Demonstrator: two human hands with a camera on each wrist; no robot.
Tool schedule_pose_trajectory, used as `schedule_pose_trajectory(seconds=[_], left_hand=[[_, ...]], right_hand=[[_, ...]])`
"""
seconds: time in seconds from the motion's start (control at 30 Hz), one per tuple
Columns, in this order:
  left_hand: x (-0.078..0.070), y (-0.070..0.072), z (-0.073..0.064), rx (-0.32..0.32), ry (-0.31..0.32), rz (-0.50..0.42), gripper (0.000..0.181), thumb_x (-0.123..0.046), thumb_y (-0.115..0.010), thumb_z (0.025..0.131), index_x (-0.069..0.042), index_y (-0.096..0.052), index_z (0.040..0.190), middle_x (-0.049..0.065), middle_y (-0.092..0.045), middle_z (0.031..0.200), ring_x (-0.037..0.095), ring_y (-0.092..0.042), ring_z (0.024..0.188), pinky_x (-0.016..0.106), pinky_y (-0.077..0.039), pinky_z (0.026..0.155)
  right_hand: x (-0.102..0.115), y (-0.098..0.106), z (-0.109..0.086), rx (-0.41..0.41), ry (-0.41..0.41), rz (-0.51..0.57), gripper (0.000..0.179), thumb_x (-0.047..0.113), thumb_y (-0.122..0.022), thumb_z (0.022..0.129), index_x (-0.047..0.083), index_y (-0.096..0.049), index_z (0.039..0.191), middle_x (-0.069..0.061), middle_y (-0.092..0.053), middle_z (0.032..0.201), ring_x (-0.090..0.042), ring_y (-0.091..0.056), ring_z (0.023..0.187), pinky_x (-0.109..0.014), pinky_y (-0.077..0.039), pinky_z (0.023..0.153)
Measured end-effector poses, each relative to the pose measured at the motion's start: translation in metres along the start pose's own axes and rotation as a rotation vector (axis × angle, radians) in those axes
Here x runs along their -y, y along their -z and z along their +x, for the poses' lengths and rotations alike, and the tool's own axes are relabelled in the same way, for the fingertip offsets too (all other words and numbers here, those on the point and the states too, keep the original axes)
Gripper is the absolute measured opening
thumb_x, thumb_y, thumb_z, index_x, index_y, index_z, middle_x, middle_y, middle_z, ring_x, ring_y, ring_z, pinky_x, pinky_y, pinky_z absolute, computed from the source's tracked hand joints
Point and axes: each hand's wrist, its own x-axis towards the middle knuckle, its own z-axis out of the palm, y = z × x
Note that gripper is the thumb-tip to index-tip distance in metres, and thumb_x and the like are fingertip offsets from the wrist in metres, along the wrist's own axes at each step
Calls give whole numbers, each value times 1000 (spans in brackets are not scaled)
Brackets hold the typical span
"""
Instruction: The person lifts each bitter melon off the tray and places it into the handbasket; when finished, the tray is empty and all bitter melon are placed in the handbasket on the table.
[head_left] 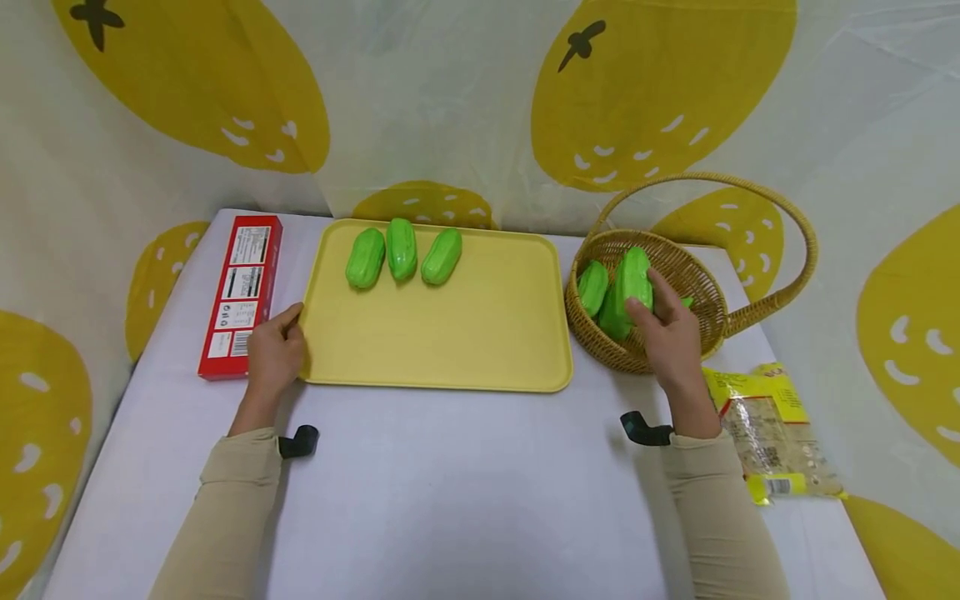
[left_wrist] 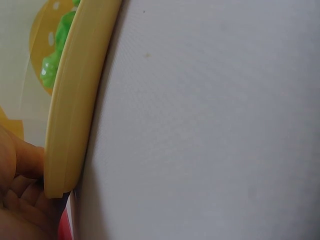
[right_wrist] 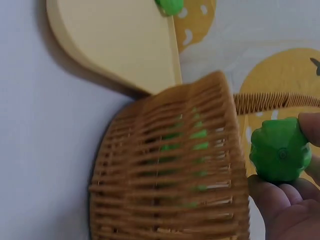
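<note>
My left hand (head_left: 276, 352) grips the left edge of a yellow tray (head_left: 442, 346), with the thumb at its rim in the left wrist view. Three ribbed green toy vegetables (head_left: 401, 250), shaped like short cucumbers, lie along the tray's far side. Over a wicker basket (head_left: 611, 354) at the right, my right hand (head_left: 675, 337) holds another ribbed green toy vegetable (right_wrist: 280, 152) between thumb and fingers, above the rim in the right wrist view. More green vegetables (head_left: 593, 288) lie inside the basket, partly hidden by the hand and the held piece.
A red box (head_left: 238, 292) with white labels lies left of the tray, close to my left hand. A yellow and clear packet (head_left: 772, 433) is at the right, by my right forearm. The basket's tall handle (head_left: 780, 204) arches toward the back right. A patterned cloth hangs behind the table.
</note>
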Motion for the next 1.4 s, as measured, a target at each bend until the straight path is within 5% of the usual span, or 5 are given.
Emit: schedule_pose_trajectory(seconds=[0.13, 0.3, 0.43, 0.83, 1.4], left_hand=[[-2, 0, -1, 4, 4, 1, 44, -8, -42, 104, -6, -54, 147, 18, -56, 149, 31, -57, 118, 15, -39, 75], [-2, 0, -1, 19, 25, 12, 45, -9, -41, 105, -8, -51, 148, 17, -54, 151, 32, -56, 122, 16, -39, 77], [0, 0, -1, 15, 13, 16, 45, -8, -41, 104, -6, -52, 148, 19, -54, 150, 33, -56, 120, 18, -39, 76], [2, -1, 0, 8, 4, 23, 44, -8, -41, 105, -7, -52, 148, 19, -54, 149, 34, -56, 116, 18, -39, 74], [-2, 0, -2, 19, 36, 27, 44, -10, -41, 106, -9, -50, 149, 17, -52, 152, 33, -57, 121, 17, -40, 78]], right_hand=[[-9, 11, 3, -30, -42, -38, 65, 39, -59, 102, 31, -32, 160, -5, -35, 165, -24, -43, 147, -11, -47, 97], [-15, 21, 7, -46, -100, -99, 67, 43, -58, 101, 32, -30, 161, -5, -33, 166, -25, -38, 150, -38, -39, 118], [-18, 24, 9, -41, -107, -144, 68, 43, -58, 102, 27, -29, 162, -7, -30, 167, -29, -33, 151, -52, -33, 120], [-23, 26, 15, -13, -44, -358, 67, 40, -59, 102, 16, -34, 160, -23, -38, 160, -42, -36, 148, -59, -33, 118], [-17, 30, 11, 76, -80, -302, 72, 45, -56, 103, 16, -28, 162, -20, -26, 166, -42, -25, 153, -60, -29, 120]])
